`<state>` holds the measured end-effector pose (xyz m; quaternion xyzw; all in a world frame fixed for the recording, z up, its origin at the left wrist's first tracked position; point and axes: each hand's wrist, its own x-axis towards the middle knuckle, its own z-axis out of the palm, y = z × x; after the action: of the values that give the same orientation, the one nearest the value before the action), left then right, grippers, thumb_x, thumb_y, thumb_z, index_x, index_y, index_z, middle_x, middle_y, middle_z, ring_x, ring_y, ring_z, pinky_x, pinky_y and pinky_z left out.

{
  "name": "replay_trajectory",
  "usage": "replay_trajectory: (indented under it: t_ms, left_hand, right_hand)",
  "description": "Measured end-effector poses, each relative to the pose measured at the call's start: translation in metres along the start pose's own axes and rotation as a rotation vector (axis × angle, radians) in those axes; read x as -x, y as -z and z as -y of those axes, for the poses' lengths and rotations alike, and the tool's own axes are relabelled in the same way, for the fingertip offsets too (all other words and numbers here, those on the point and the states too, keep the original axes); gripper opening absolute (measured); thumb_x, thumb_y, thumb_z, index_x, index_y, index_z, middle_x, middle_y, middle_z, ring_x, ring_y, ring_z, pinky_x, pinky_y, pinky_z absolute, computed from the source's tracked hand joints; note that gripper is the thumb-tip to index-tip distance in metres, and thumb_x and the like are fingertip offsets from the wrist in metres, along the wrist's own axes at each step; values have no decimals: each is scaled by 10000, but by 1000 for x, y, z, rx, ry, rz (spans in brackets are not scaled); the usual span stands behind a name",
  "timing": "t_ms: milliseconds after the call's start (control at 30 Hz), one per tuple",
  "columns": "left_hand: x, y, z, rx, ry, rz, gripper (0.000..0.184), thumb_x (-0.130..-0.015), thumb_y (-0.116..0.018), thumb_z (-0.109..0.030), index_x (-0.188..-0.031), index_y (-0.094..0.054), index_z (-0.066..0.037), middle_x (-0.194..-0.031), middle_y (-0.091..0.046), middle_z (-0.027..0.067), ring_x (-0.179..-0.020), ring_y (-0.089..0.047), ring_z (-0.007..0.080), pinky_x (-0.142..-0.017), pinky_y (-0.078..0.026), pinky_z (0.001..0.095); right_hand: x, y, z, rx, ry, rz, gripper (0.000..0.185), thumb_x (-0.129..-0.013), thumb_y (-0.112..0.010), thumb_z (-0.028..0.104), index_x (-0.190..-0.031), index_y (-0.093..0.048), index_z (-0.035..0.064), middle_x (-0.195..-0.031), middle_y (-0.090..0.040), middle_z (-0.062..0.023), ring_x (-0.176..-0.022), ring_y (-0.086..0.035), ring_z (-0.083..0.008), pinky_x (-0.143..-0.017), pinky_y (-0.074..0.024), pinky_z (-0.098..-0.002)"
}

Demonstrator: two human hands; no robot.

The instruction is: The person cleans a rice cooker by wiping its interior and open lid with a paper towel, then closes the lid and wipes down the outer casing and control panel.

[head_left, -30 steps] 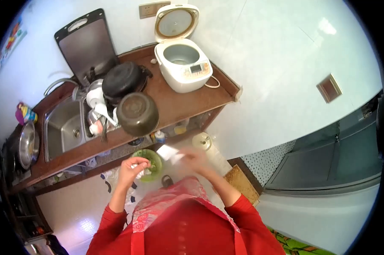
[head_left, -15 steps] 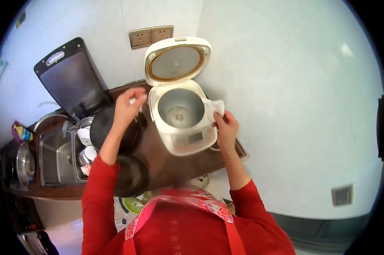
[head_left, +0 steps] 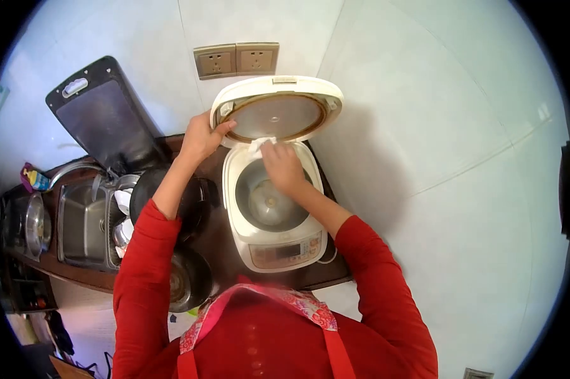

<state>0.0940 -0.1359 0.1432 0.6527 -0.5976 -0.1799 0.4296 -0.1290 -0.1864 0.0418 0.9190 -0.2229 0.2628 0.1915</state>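
A white rice cooker (head_left: 239,237) stands on the dark counter with its lid (head_left: 275,117) raised and its grey inside showing. A brown stained ring runs around the lid's inner plate. My left hand (head_left: 201,138) grips the lid's left edge, thumb on the inner side and fingers behind, mostly hidden. In my right hand (head_left: 283,165) is a crumpled white tissue (head_left: 259,146), pressed at the back rim near the hinge. That hand reaches over the cooker's opening. A round metal piece (head_left: 270,203) shows at the bottom of the cooker.
A dark cutting board (head_left: 108,117) leans on the wall at left. Black pans (head_left: 153,196) sit beside the cooker, near white dishes (head_left: 123,201) and a steel sink (head_left: 83,215). Wall sockets (head_left: 237,60) are behind the lid; a tiled wall rises on the right.
My left hand has moved from beside the cooker onto the lid's left edge. My right hand has carried the tissue from the right rim to the back rim. The view has shifted closer.
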Motion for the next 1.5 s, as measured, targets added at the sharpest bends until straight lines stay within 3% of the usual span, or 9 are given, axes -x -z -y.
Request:
replay_trajectory:
  t_ms: [300, 500, 800, 900, 1000, 1100, 1200, 1333, 1500]
  left_hand:
    - [0, 3, 6, -22, -16, 70, 323, -864, -674, -230, -1078, -639, 10, -878, -683, 216, -801, -666, 329, -744, -498, 393]
    - [-1, 5, 1, -55, -2, 72, 333, -864, -676, -238, -1083, -637, 9, -877, -683, 216, -790, -666, 318, -735, -498, 388]
    - [0, 5, -2, -15, 2, 81, 345, -864, -672, -241, -1095, -635, 13, -887, -683, 219, -805, -668, 314, -748, -497, 387]
    - [-2, 1, 2, -36, -4, 46, 348, -865, -703, -253, -1026, -654, 52, -859, -704, 162, -790, -648, 175, -726, -501, 341]
    - [-1, 2, -1, -7, 16, 56, 342, -865, -703, -244, -1028, -653, 53, -855, -703, 149, -787, -641, 168, -727, -501, 339]
    - [-2, 2, -1, -18, 29, 48, 343, -862, -706, -238, -1026, -651, 58, -861, -703, 140, -785, -636, 163, -729, -502, 337]
    - [-4, 1, 4, 10, 44, 61, 345, -853, -689, -211, -1094, -636, 30, -905, -690, 214, -812, -670, 270, -771, -498, 374]
    - [-5, -1, 7, 43, 40, 63, 344, -850, -694, -207, -1087, -638, 36, -910, -694, 209, -813, -667, 243, -774, -497, 369]
    - [-4, 3, 1, -6, 32, 72, 335, -851, -693, -196, -1085, -639, 37, -920, -696, 202, -830, -668, 245, -785, -496, 367]
  right_hand:
    - [1, 6, -17, -109, 71, -86, 314, -759, -539, 111, -1022, -631, -34, -1078, -572, -114, -878, -533, -227, -750, -419, -343]
    - [11, 13, -22, 68, -33, -52, 302, -766, -541, 122, -1048, -619, 51, -1076, -571, -57, -979, -523, -229, -869, -380, -365]
    - [28, 20, -34, 203, -182, -28, 278, -771, -563, 143, -1009, -632, 17, -1089, -551, -97, -982, -529, -251, -816, -401, -383]
    - [30, 6, -26, -31, -305, -16, 274, -721, -576, 71, -978, -617, -15, -1148, -550, -151, -981, -520, -326, -830, -420, -420]
    - [20, -7, -11, -125, -416, -84, 231, -756, -550, 47, -965, -603, -35, -1147, -543, -196, -985, -513, -374, -862, -425, -445]
    - [-10, 1, 19, -720, -967, -211, 218, -762, -533, -12, -961, -584, -85, -1107, -522, -215, -986, -506, -405, -875, -434, -468]
    - [-11, -8, 32, -417, -636, -152, 215, -757, -544, -33, -960, -580, -92, -1112, -512, -215, -977, -499, -405, -871, -442, -454]
    - [-10, 0, 37, -413, -576, -119, 233, -725, -556, 0, -945, -596, -67, -1104, -514, -212, -958, -510, -367, -863, -451, -445]
    - [3, 0, 1, 45, -190, -68, 194, -753, -570, 133, -907, -637, 35, -936, -545, -81, -836, -518, -251, -680, -411, -398]
